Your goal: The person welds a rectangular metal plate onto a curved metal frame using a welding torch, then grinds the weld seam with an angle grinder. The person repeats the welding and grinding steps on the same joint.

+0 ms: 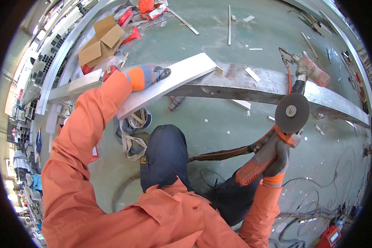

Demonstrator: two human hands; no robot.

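My left hand [146, 77], in an orange and grey glove, grips a pale rectangular metal profile [184, 74]. The profile lies slantwise across a long steel beam [239, 87], its near end sticking out toward me. An orange angle grinder [256, 162] is in my gloved right hand [278, 160], whose fingers wrap round its body. The grinder's dark disc [299, 108] faces up near the beam's front edge, apart from the profile. Part of my left hand's grip is hidden behind the profile and the glove.
Another power tool [314, 71] with a faded red body rests at the beam's far right. A small offcut [252, 75] lies on the beam. An open cardboard box [101, 43] stands far left. A bucket [140, 118] is below the profile; hoses and cables [314, 198] trail over the floor.
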